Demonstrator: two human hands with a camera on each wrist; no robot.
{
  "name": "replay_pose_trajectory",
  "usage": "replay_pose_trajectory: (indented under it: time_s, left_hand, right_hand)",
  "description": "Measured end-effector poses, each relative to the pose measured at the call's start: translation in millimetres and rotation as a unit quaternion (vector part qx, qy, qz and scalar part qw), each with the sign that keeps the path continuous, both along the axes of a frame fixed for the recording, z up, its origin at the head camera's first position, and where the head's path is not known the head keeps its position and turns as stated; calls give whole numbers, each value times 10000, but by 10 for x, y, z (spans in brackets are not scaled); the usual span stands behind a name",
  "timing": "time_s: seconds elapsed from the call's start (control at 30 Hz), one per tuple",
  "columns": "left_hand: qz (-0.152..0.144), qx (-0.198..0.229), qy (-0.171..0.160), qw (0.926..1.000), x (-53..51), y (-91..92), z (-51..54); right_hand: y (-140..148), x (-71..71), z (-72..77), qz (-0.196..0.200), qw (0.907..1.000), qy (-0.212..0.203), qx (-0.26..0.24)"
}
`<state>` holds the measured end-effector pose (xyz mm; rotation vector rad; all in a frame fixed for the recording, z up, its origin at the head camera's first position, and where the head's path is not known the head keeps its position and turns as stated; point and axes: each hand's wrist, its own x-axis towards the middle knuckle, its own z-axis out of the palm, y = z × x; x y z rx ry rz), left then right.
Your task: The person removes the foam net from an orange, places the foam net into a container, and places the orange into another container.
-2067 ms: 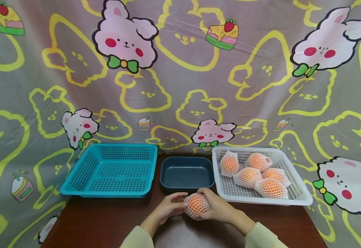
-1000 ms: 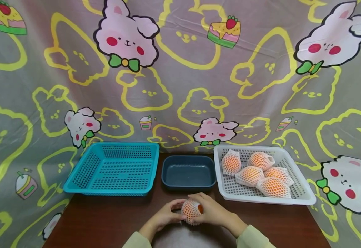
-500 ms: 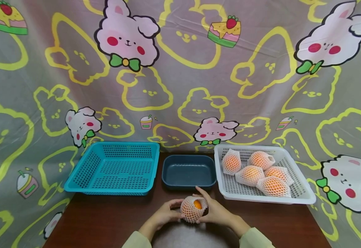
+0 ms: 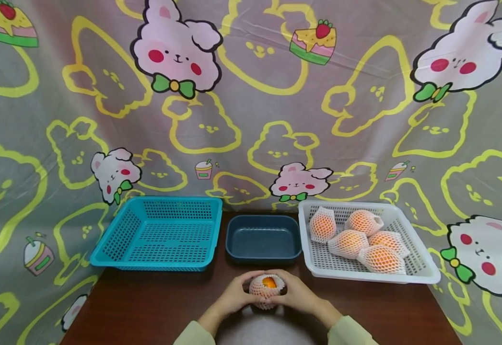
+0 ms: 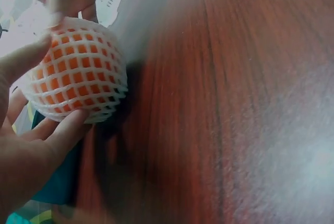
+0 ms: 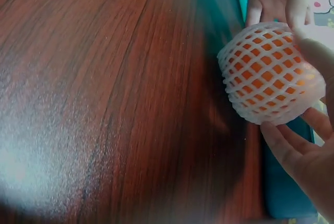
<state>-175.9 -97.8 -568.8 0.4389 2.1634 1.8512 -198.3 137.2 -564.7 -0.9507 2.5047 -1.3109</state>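
Brown surface (image 4: 147, 306): left hand (image 4: 233, 293) and right hand (image 4: 297, 293) grip fruit (image 4: 269, 282); foam net (image 4: 259, 289) still on, opening faces higher than a second ago.

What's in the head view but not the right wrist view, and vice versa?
Head only: five netted fruits in the white basket; bare orange peel on the held fruit. Right wrist only: a near stretch of net hidden in the head view by left hand and right hand. Both: those hands gripping the fruit, dark tray, table, printed curtain.
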Motion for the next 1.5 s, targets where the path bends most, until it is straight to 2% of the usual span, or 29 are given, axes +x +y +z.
replay_pose_trajectory:
  time_s: [0.2,0.37,0.47,0.77,1.0,1.13,1.23,1.33,1.5]
  left_hand:
    - [525,-275,219,9980,19,17,-34]
    - [769,-517,555,9942,16,27,-41]
    - [933,-509,715,9918,16,39,-50]
    - [1300,-314,858,9873,12,57,-40]
    - [1479,-279,1041,9831,13,74,-70]
    - [1581,-265,1156,9803,21,80,-83]
    - [1644,-263,1151,9793,32,76,-73]
    - [1668,-362,1120,9789,35,63,-63]
    - [1466,-601,955,9827,17,19,-61]
  right_hand:
    - [-33,0,-34,-206,9977,594,-246]
    - [-46,-14,-38,-398,9955,834,-206]
    - [-65,-23,-21,-461,9950,858,-223]
    - [-121,-24,-40,-644,9902,1093,-591]
    - [-160,3,-46,-826,9762,1767,-947]
    - [-179,10,-58,-836,9648,2249,-1075]
    - [-177,7,-66,-779,9609,2433,-1068]
    - [-147,-7,-61,-603,9671,2284,-943]
    - [-26,-43,-53,-115,9891,1427,-346]
